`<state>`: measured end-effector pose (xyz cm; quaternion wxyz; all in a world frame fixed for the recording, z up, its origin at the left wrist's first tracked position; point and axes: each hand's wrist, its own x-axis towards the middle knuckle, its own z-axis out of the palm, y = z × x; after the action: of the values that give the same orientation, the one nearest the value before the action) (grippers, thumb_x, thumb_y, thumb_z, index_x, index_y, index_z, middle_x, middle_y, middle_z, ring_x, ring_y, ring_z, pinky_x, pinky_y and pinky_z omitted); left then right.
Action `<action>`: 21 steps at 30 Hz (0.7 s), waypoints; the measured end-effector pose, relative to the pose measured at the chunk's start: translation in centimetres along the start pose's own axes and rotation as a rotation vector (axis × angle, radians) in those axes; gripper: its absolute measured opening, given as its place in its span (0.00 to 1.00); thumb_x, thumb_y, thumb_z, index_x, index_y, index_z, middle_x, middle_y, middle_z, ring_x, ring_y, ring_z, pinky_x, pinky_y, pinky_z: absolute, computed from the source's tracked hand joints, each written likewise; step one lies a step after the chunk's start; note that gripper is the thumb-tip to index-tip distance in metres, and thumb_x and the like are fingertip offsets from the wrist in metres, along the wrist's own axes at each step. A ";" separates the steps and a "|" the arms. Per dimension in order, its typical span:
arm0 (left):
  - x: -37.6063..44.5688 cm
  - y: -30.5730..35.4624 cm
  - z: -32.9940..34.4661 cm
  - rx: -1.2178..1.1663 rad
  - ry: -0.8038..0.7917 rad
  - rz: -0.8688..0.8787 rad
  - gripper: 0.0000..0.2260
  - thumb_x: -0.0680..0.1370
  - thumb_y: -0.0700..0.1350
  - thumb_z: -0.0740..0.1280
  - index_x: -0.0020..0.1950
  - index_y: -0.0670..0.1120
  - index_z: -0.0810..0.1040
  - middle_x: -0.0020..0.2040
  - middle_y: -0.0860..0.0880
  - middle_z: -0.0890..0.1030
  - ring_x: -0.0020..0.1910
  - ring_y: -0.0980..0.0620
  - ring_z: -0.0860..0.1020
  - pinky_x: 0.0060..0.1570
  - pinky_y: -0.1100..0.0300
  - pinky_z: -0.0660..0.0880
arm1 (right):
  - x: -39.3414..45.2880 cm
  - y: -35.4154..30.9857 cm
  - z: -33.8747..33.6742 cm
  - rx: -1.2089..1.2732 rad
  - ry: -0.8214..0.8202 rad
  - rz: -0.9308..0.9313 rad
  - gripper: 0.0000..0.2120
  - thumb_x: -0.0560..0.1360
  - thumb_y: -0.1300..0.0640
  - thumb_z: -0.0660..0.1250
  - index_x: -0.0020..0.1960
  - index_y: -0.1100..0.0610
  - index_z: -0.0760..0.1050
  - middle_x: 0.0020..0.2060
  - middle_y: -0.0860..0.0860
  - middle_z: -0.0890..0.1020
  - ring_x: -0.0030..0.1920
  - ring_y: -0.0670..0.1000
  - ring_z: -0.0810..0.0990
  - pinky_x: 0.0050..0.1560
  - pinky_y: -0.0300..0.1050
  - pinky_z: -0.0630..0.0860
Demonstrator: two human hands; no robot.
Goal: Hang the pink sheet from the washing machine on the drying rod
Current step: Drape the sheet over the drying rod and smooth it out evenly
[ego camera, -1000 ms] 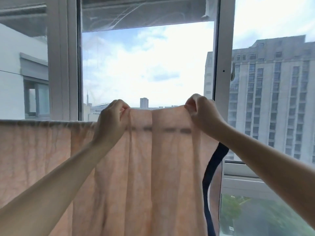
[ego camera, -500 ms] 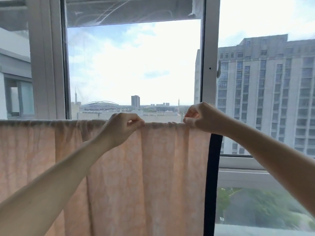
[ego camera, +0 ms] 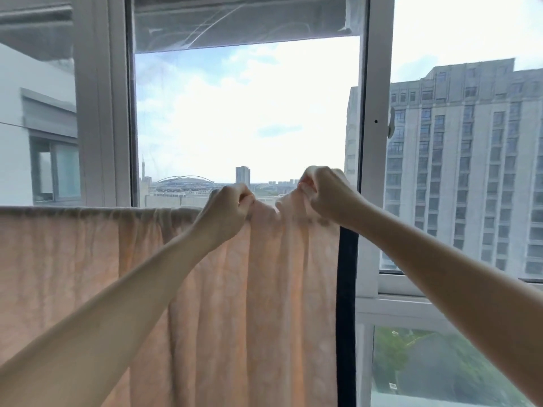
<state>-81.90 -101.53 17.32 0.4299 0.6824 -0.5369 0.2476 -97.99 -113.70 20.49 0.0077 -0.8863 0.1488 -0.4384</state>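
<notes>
Both arms reach forward and up to the sheet [ego camera: 205, 289], which hangs draped over a rod along its top edge, in front of the window [ego camera: 246, 118]. The left hand [ego camera: 226, 211] pinches the top fold with curled fingers; the right hand [ego camera: 326, 192], just beside it and slightly higher, grips a bunched bit of cloth lifted off the rod line.
</notes>
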 end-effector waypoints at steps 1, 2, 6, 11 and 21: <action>0.3 0.1 0.0 -0.016 0.059 -0.021 0.07 0.81 0.42 0.61 0.48 0.43 0.78 0.41 0.49 0.80 0.40 0.53 0.76 0.37 0.65 0.69 | 0.4 -0.3 0.6 -0.003 0.006 -0.014 0.06 0.79 0.63 0.62 0.49 0.63 0.77 0.41 0.54 0.81 0.41 0.53 0.81 0.45 0.50 0.81; 0.5 0.1 0.0 -0.033 0.129 -0.036 0.07 0.81 0.42 0.61 0.48 0.43 0.78 0.41 0.48 0.80 0.41 0.52 0.77 0.38 0.62 0.70 | 0.7 -0.5 1.1 -0.022 -0.035 -0.023 0.06 0.79 0.63 0.62 0.48 0.63 0.78 0.41 0.55 0.82 0.41 0.54 0.81 0.44 0.52 0.81; 0.3 -0.2 -0.5 -0.050 0.176 -0.024 0.07 0.80 0.43 0.63 0.49 0.45 0.80 0.43 0.51 0.82 0.42 0.54 0.78 0.43 0.61 0.72 | 0.6 0.2 1.7 -0.040 -0.277 -0.005 0.06 0.77 0.64 0.64 0.47 0.66 0.80 0.39 0.55 0.83 0.42 0.56 0.83 0.44 0.46 0.82; -0.4 0.6 -0.3 -0.126 -0.158 0.068 0.07 0.80 0.44 0.64 0.52 0.46 0.82 0.47 0.52 0.83 0.46 0.58 0.79 0.50 0.59 0.76 | 0.5 -0.4 1.8 0.119 -0.251 0.036 0.08 0.79 0.62 0.63 0.53 0.62 0.79 0.45 0.51 0.83 0.43 0.49 0.82 0.39 0.31 0.77; -0.8 -8.0 -7.0 0.069 -0.058 -0.043 0.07 0.80 0.44 0.64 0.51 0.47 0.82 0.48 0.53 0.83 0.48 0.57 0.78 0.47 0.62 0.72 | 1.7 -6.2 5.1 0.055 -0.312 -0.120 0.09 0.79 0.56 0.63 0.54 0.59 0.78 0.50 0.52 0.83 0.48 0.48 0.81 0.56 0.42 0.77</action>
<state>-73.67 -94.69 17.70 0.3954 0.7150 -0.5256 0.2369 -91.46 -108.87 19.59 0.0290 -0.9504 0.0804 -0.2990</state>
